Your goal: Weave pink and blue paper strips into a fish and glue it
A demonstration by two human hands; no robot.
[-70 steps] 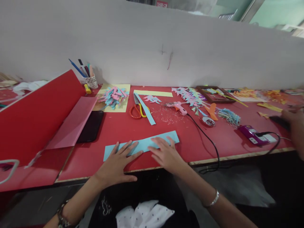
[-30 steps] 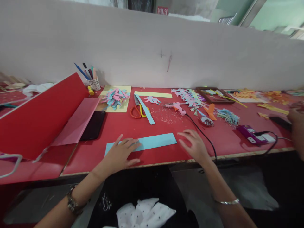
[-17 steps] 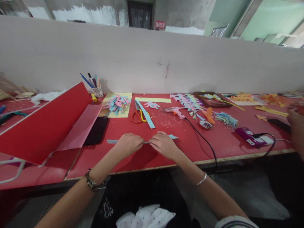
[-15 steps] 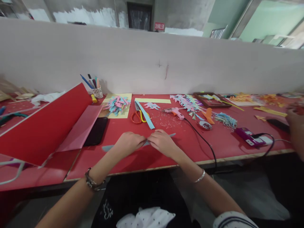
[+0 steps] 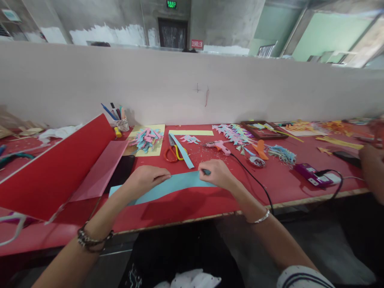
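Observation:
A long strip of light blue paper (image 5: 177, 185) stretches between my two hands, just above the red tabletop near its front edge. My left hand (image 5: 148, 180) pinches its upper edge, with the strip running on behind the wrist to the left. Closed around the strip's right part is my right hand (image 5: 216, 175); a small dark bit shows at its curled fingers, too small to name. Beyond the hands lie scissors (image 5: 172, 153) with red and yellow handles, a narrower blue paper strip (image 5: 183, 153) resting across them.
A pink glue gun (image 5: 220, 147) trails a black cord. Left stand a red board (image 5: 66, 164), pink paper (image 5: 102, 170) and a dark phone (image 5: 123, 172). Cut paper pieces (image 5: 147, 139) lie on yellow paper. A purple power strip (image 5: 310, 175) and another person's hand (image 5: 373, 156) are at right.
My hands have moved apart, the left one leftward and the right one slightly rightward. The blue paper, seen thin and edge-on before, now shows its broad face. The view has tilted up slightly.

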